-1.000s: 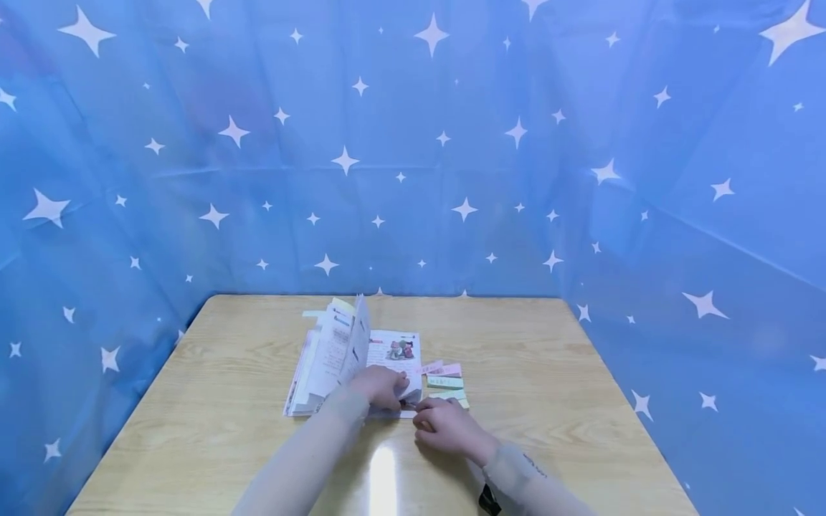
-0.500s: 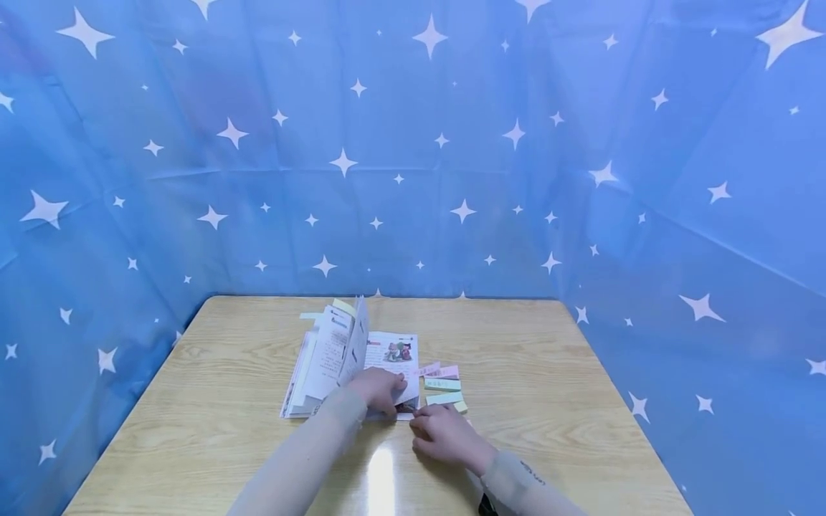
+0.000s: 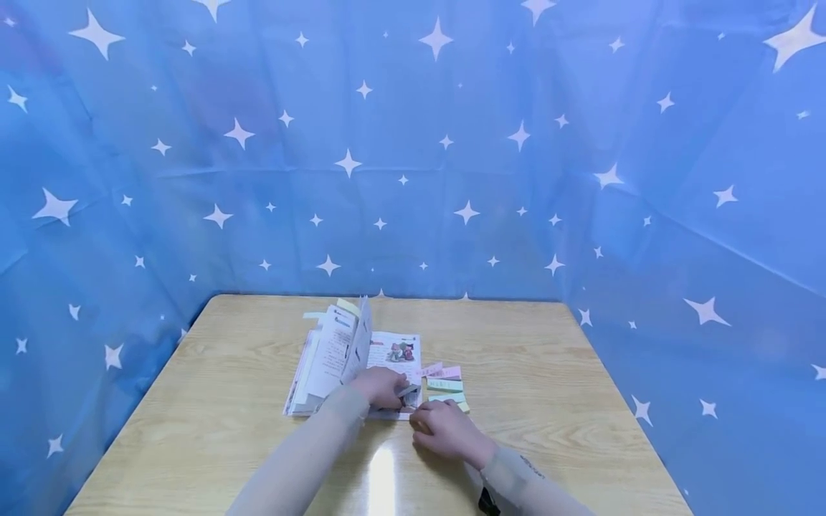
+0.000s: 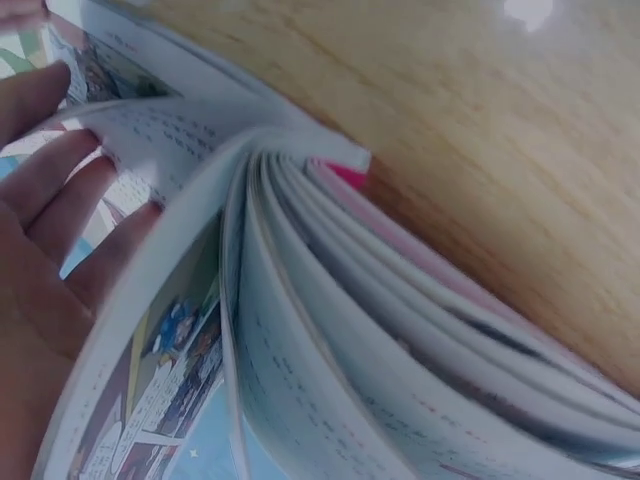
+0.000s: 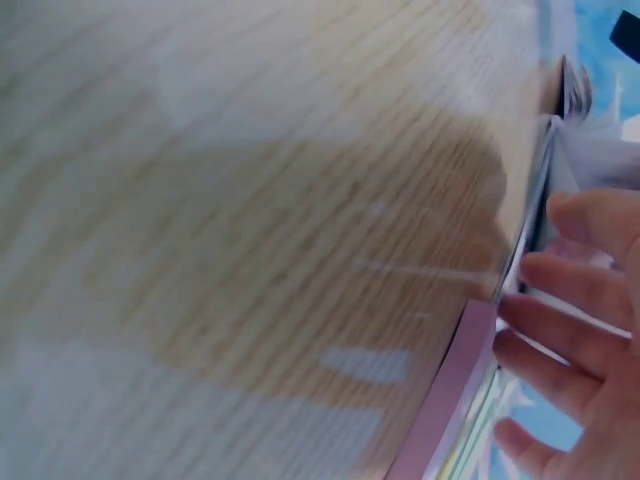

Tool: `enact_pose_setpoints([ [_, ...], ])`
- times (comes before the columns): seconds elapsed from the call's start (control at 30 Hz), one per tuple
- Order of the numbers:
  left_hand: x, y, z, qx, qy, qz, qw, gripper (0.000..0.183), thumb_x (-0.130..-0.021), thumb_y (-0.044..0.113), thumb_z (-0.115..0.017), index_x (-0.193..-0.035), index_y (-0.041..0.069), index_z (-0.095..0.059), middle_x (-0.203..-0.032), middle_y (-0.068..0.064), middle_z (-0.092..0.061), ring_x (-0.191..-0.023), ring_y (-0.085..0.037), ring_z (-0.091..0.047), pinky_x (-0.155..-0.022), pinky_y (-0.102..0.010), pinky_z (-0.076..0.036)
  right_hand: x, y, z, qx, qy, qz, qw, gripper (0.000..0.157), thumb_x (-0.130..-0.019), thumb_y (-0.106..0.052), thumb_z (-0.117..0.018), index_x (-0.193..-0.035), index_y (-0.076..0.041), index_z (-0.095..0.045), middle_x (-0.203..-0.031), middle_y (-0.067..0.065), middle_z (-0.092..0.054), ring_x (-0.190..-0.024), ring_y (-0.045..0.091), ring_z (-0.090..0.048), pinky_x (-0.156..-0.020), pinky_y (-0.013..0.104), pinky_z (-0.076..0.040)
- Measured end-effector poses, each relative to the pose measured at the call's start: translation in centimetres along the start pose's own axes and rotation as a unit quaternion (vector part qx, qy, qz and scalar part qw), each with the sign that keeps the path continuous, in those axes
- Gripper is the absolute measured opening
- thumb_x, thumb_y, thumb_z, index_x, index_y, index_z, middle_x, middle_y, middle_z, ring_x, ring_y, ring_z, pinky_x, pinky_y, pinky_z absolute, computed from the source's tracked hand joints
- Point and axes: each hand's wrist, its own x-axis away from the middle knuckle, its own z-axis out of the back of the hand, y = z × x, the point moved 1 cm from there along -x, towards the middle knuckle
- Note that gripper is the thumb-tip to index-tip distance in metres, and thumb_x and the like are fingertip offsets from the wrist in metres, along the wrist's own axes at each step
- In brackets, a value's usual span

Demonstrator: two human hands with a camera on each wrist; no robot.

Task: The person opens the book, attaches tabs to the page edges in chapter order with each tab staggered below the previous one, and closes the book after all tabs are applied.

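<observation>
Illustrated book [image 3: 330, 351], open on wood-grain table [image 3: 548, 430], several leaves standing upright left of centre. Left hand [image 3: 381, 388]: pinched lower corner of right-hand page [image 3: 393, 358] between thumb and fingers; its sleeve hid part of book's near edge. Right hand [image 3: 448, 430]: fingers loosely spread beside book's near right corner; contact unclear. Just beyond: pink strips [image 3: 447, 373], green strips [image 3: 445, 385], yellow strip [image 3: 463, 407], crowding book's right edge. Behind table: blue star-patterned curtain [image 3: 400, 143].

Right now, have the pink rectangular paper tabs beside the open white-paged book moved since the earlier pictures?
No, no visible shift either way: in the head view, the pink tabs keep their place against the light-brown wooden table's far edge.
</observation>
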Motion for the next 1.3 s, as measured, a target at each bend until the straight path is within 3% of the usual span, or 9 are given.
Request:
enact_pose_setpoints([
  [0.23,-0.2,0.3,-0.3,-0.046,0.093,-0.030,0.9942,0.047,-0.074,0.024,-0.063,-0.120,0.023,-0.055,-0.097,0.006,-0.063,-0.078,-0.012,-0.057,-0.061,-0.028,-0.045,-0.4,-0.5,-0.4,0.018,0.013,0.035,0.999,0.030,-0.079,-0.033,-0.059,-0.104,-0.017,-0.064,-0.114,0.003,-0.057,-0.102,0.016,-0.054,-0.077,0.042,-0.045],
  [0.4,-0.2,1.6,0.8,-0.162,0.186,-0.081,0.9658,0.064,-0.078,0.017,-0.059,-0.136,0.021,-0.034,-0.118,0.000,-0.054,-0.092,-0.017,-0.056,-0.067,-0.031,-0.048,-0.6,-0.2,-0.3,0.023,0.020,0.030,0.999,0.024,-0.078,-0.033,-0.061,-0.097,-0.019,-0.066,-0.106,-0.002,-0.060,-0.093,0.012,-0.056,-0.070,0.036,-0.045],
  [0.57,0.8,3.6,1.7,-0.336,0.227,-0.137,0.9034,0.060,-0.076,0.011,-0.060,-0.131,0.023,-0.038,-0.137,0.000,-0.036,-0.118,-0.021,-0.039,-0.093,-0.045,-0.035,-0.7,-0.2,-0.8,0.025,0.029,0.045,0.998,0.021,-0.076,-0.034,-0.061,-0.092,-0.022,-0.068,-0.095,-0.008,-0.062,-0.082,0.007,-0.057,-0.062,0.028,-0.042],
  [0.63,1.2,4.3,1.7,-0.413,0.230,-0.156,0.8671,0.052,-0.077,0.016,-0.059,-0.126,0.025,-0.042,-0.137,0.000,-0.035,-0.121,-0.021,-0.035,-0.097,-0.045,-0.031,-0.7,-0.1,-1.0,0.039,0.043,0.055,0.997,0.015,-0.075,-0.033,-0.062,-0.084,-0.024,-0.068,-0.091,-0.011,-0.062,-0.079,0.006,-0.056,-0.058,0.026,-0.041],
  [0.8,1.8,6.2,1.2,-0.595,0.134,-0.106,0.7856,0.035,-0.085,0.042,-0.044,-0.119,0.034,-0.052,-0.130,0.009,-0.044,-0.130,-0.023,-0.020,-0.104,-0.050,-0.005,-1.0,0.1,-0.9,0.056,0.050,0.056,0.996,0.011,-0.073,-0.030,-0.063,-0.066,-0.028,-0.054,-0.079,-0.016,-0.055,-0.067,0.002,-0.050,-0.054,0.024,-0.037],
  [0.83,1.8,6.5,0.9,-0.613,0.102,-0.087,0.7787,0.034,-0.086,0.044,-0.043,-0.116,0.035,-0.054,-0.127,0.010,-0.048,-0.129,-0.023,-0.022,-0.103,-0.052,0.001,-1.0,0.0,-0.8,0.052,0.043,0.050,0.996,0.011,-0.073,-0.030,-0.062,-0.066,-0.028,-0.054,-0.077,-0.016,-0.054,-0.065,0.001,-0.049,-0.055,0.024,-0.036],
  [1.03,-1.2,5.3,-3.1,-0.643,-0.065,0.028,0.7626,0.038,-0.084,0.040,-0.048,-0.121,0.031,-0.051,-0.124,0.003,-0.051,-0.113,-0.035,-0.045,-0.093,-0.063,0.013,-1.2,-0.1,-0.5,0.043,0.019,0.026,0.999,0.007,-0.076,-0.033,-0.061,-0.076,-0.026,-0.063,-0.073,-0.016,-0.053,-0.061,0.001,-0.047,-0.059,0.026,-0.038],
  [1.17,-2.8,2.9,-5.4,-0.645,-0.115,0.072,0.7522,0.044,-0.081,0.044,-0.052,-0.123,0.032,-0.048,-0.126,0.003,-0.049,-0.102,-0.042,-0.050,-0.091,-0.067,0.008,-1.4,-0.3,-0.3,0.036,0.011,0.025,0.999,0.009,-0.076,-0.034,-0.061,-0.074,-0.026,-0.063,-0.067,-0.017,-0.048,-0.057,0.000,-0.043,-0.057,0.025,-0.037],
  [1.3,-1.9,1.7,-5.0,-0.604,-0.105,0.101,0.7832,0.038,-0.083,0.045,-0.048,-0.114,0.025,-0.057,-0.121,-0.001,-0.054,-0.095,-0.047,-0.052,-0.091,-0.069,0.005,-1.3,-0.2,-0.4,0.039,0.003,0.031,0.999,0.010,-0.076,-0.035,-0.061,-0.075,-0.026,-0.063,-0.067,-0.017,-0.047,-0.057,0.000,-0.042,-0.057,0.024,-0.037],
])
